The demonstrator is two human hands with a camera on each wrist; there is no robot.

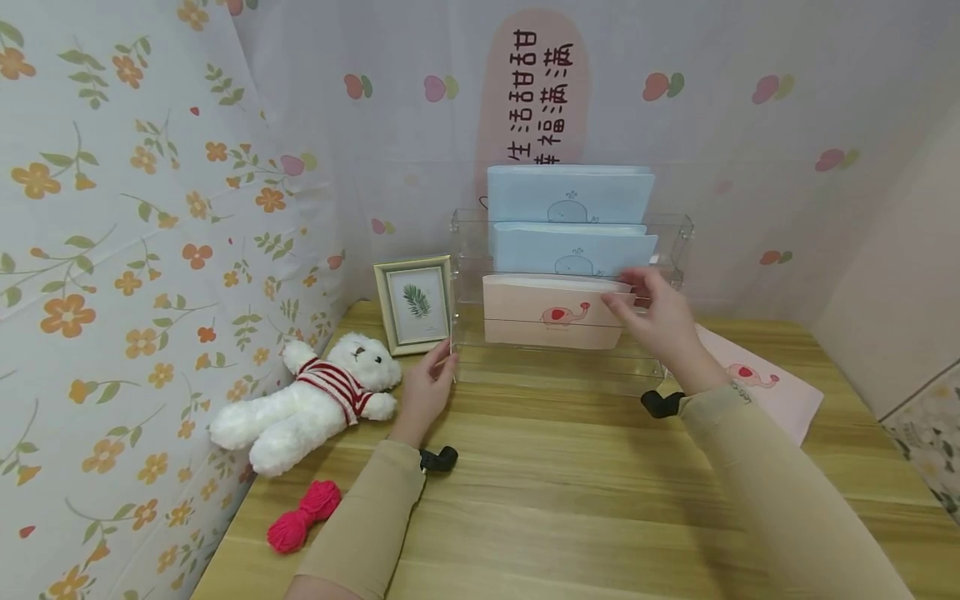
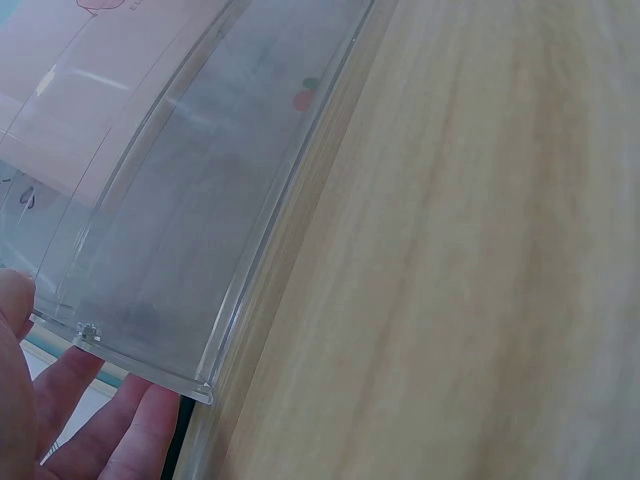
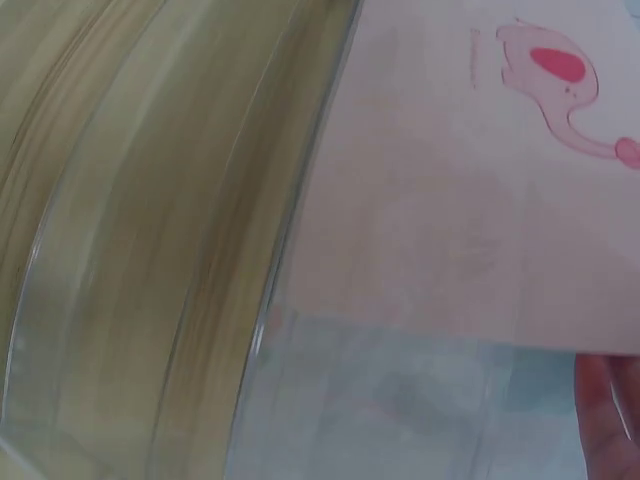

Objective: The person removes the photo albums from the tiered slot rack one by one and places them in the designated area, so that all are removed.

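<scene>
A clear acrylic rack (image 1: 555, 367) stands on the table, holding two blue whale-print notebooks (image 1: 517, 196) in its upper tiers. In its lowest visible filled tier sits a pink notebook (image 1: 517, 312) with a red elephant. My right hand (image 1: 663, 321) pinches the pink notebook at its upper right corner, thumb in front; the fingers behind are partly hidden. My left hand (image 1: 427, 387) touches the rack's left side panel, its fingers (image 2: 130, 430) extended along the outside. Another pink elephant notebook (image 1: 787, 383) lies flat on the table, partly behind my right forearm.
A framed leaf print (image 1: 416, 308) stands just left of the rack. A white teddy bear (image 1: 292, 408) in a striped sweater lies beside my left arm, with a pink yarn skein (image 1: 303, 517) nearer the front. Patterned cloth (image 1: 150, 250) walls the left and back.
</scene>
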